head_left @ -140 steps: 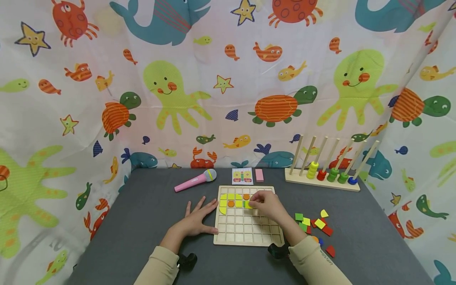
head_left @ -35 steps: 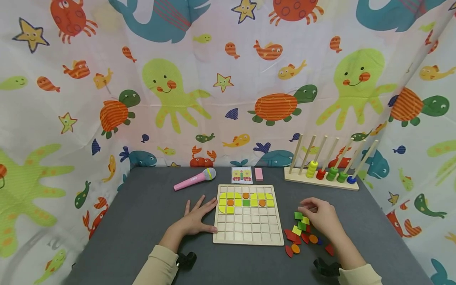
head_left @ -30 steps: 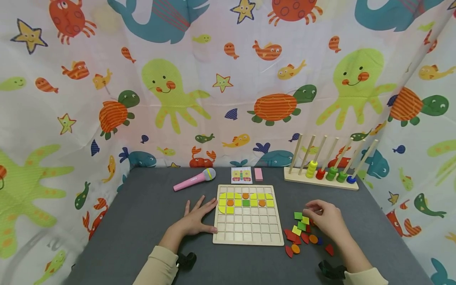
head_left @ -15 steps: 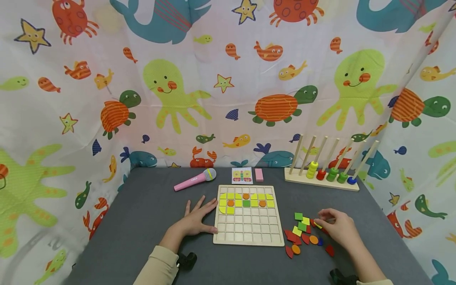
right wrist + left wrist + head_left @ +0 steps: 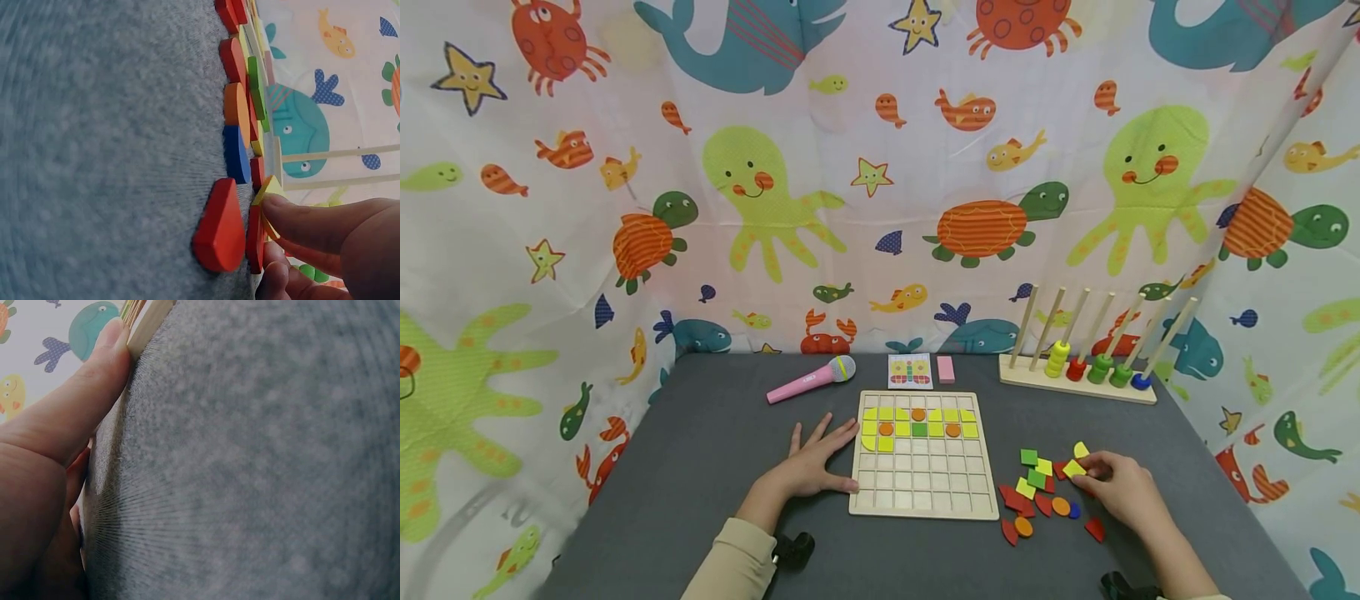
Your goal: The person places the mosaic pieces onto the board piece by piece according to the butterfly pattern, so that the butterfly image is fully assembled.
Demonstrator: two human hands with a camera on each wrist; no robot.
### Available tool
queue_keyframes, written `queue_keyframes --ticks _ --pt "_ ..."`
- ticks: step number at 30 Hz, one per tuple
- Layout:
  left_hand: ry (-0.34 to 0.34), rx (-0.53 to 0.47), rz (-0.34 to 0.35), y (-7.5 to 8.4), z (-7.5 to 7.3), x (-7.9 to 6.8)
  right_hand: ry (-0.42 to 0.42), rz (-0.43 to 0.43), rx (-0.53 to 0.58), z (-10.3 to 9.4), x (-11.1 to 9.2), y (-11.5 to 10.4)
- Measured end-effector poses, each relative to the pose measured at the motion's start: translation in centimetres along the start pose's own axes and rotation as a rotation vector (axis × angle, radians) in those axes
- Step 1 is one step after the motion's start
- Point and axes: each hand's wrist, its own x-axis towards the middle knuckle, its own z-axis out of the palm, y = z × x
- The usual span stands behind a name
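A wooden grid board [image 5: 925,505] lies mid-table with yellow tiles [image 5: 935,428], orange discs [image 5: 952,430] and one green square [image 5: 919,430] in its upper rows. My left hand [image 5: 805,467] rests at the board's left edge, fingers spread; in the left wrist view its thumb [image 5: 103,369] touches the wooden side. Right of the board, my right hand [image 5: 1122,487] pinches a yellow square tile [image 5: 1073,469] among the loose pieces. The right wrist view shows the thumb on this tile [image 5: 269,189], which is tilted over a red piece [image 5: 255,240]. A yellow rounded piece [image 5: 1080,450] lies just beyond the fingertips.
Loose red [image 5: 1009,532], green [image 5: 1028,457], orange [image 5: 1061,506] and blue [image 5: 1074,510] pieces lie between board and right hand. Farther back are a pink toy microphone [image 5: 808,382], a pattern card [image 5: 910,372], a pink block [image 5: 945,369] and a pegged bead stand [image 5: 1078,385].
My right hand has left the board, passed over the loose pieces and come down rightward onto the yellow square tile. More tiles are on the board than at first. My left hand has stayed put.
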Motion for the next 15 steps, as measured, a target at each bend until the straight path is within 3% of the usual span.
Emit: queue_keyframes --ticks 15 --pt "-0.014 0.007 -0.021 -0.2 0.2 0.2 0.012 -0.017 0.04 -0.6 0.1 -1.2"
